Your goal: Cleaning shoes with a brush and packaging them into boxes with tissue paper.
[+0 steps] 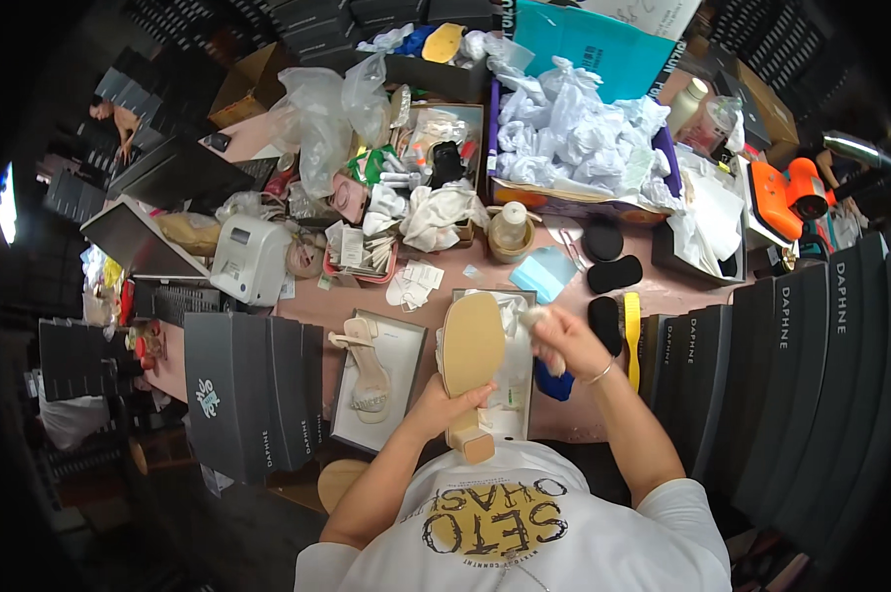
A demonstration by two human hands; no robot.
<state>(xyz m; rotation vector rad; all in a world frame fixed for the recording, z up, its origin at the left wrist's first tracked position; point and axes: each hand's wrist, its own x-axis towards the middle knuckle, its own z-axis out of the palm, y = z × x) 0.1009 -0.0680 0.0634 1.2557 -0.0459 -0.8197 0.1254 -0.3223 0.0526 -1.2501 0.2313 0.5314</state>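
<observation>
A heeled sandal (473, 340) is held over the middle of the table, its tan sole turned toward me and its block heel nearest my body. My left hand (439, 407) is closed round it near the arch. To the right of the toe, my right hand (572, 343) grips a small wad of off-white cloth (534, 317), apart from the sole. An open shoebox (517, 422) with white paper lies beneath the sandal. To the left, a clear-strapped beige sandal (370, 377) rests on its side in a box lid (406, 347).
Dark shoeboxes stand in rows at left (233, 395) and right (781, 365). A big carton of crumpled paper (584, 128) is at the back. Black round pads (603, 239), a yellow-handled brush (632, 340), a pump bottle (510, 229) and a label printer (251, 259) surround the work area.
</observation>
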